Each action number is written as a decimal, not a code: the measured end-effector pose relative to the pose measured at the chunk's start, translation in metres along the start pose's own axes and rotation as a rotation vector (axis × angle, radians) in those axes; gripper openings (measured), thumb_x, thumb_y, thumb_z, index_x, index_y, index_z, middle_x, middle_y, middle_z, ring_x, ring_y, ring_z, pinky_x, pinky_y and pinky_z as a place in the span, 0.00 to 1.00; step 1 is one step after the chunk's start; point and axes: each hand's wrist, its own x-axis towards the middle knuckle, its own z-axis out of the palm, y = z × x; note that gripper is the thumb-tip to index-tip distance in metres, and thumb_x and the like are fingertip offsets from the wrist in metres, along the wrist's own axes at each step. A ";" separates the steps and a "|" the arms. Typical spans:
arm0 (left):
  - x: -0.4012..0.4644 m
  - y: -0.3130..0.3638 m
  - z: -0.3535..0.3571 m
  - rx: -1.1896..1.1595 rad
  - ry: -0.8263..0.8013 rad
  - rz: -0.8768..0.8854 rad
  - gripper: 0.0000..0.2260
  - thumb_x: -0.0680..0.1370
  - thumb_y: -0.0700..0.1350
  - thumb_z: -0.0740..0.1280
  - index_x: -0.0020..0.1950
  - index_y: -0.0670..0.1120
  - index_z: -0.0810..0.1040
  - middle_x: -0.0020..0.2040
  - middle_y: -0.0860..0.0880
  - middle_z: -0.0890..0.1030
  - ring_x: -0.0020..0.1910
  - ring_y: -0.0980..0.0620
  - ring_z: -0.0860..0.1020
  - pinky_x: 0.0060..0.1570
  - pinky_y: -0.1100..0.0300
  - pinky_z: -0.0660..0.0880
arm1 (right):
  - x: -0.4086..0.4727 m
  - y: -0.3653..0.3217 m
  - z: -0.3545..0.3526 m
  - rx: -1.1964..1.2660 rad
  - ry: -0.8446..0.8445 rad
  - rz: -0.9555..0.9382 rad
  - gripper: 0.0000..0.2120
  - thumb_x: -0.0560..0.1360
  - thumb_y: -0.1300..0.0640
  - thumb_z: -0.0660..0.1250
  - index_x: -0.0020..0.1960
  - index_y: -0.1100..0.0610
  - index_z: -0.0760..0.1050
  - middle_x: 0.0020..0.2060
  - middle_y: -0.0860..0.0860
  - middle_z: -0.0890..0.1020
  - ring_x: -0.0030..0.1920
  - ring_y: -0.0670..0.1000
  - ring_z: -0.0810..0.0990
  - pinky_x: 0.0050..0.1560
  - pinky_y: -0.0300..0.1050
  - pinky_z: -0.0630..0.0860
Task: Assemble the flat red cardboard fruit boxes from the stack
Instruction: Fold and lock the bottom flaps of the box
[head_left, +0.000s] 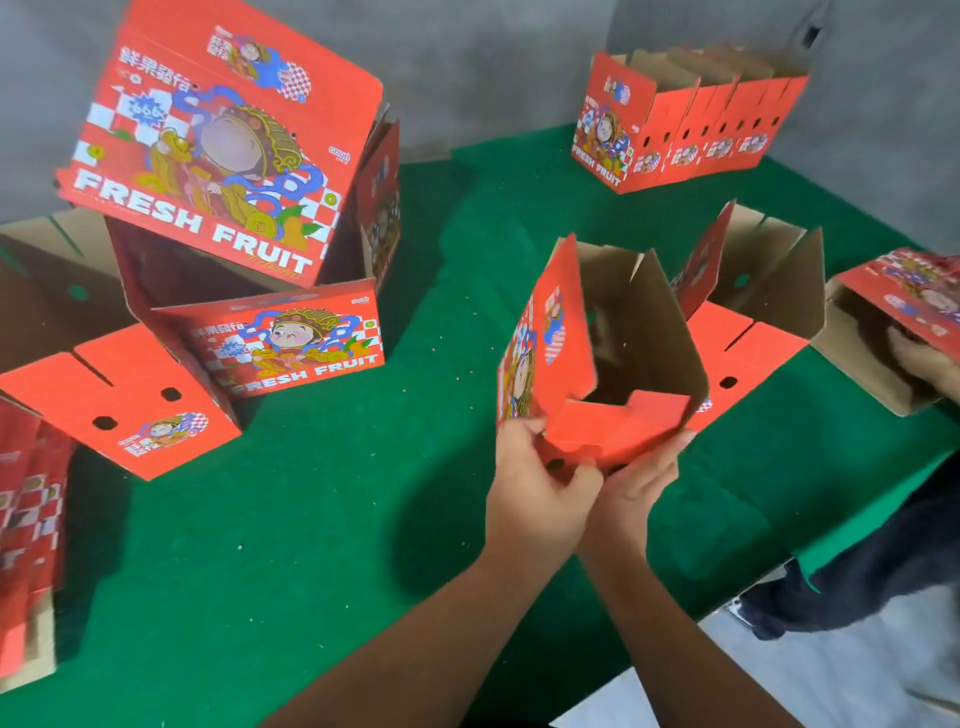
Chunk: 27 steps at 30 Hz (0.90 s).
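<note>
Two hands work one half-formed red box (597, 358) near the middle of the green counter (322, 519). The left hand (535, 493) has its grip curled round the box's near lower corner, thumb on the red side panel; the right hand (639, 483) has its grip round the folded red bottom flap. The box stands open, brown inside showing.

Behind it, toward the right edge, a second opened box (753, 291) lies on its side. At the far right corner stands a row of folded boxes (691, 130); the front one reads "FRESH FRUIT".

Toward the left edge, a tilted box (218, 140) reads "FRESH FRUIT", "666" and "GOOD", with another "FRESH FRUIT" box (291, 338) below it and a flat stack (31, 545) at the left edge.

At the right edge another person's hand (919, 364) reaches into a box (883, 332).
</note>
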 end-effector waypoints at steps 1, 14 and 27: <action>0.000 0.001 0.001 0.043 -0.070 0.007 0.20 0.73 0.49 0.74 0.62 0.53 0.73 0.57 0.54 0.80 0.53 0.53 0.82 0.60 0.55 0.78 | 0.005 0.006 -0.002 -0.007 0.017 0.021 0.52 0.77 0.55 0.69 0.83 0.50 0.32 0.81 0.61 0.46 0.80 0.64 0.56 0.79 0.57 0.57; 0.018 -0.003 -0.029 -0.057 -0.334 -0.084 0.14 0.82 0.34 0.66 0.68 0.43 0.76 0.60 0.50 0.81 0.49 0.66 0.79 0.56 0.72 0.72 | 0.096 0.031 -0.043 -0.299 -0.097 -0.402 0.76 0.53 0.33 0.82 0.83 0.44 0.33 0.77 0.72 0.46 0.81 0.62 0.45 0.77 0.58 0.49; 0.022 -0.019 -0.072 -0.031 -0.156 -0.324 0.12 0.83 0.41 0.64 0.66 0.50 0.77 0.61 0.55 0.80 0.38 0.58 0.74 0.31 0.77 0.68 | 0.157 -0.009 0.014 -0.415 -0.148 0.008 0.65 0.69 0.50 0.82 0.84 0.46 0.33 0.81 0.65 0.47 0.80 0.69 0.51 0.79 0.63 0.53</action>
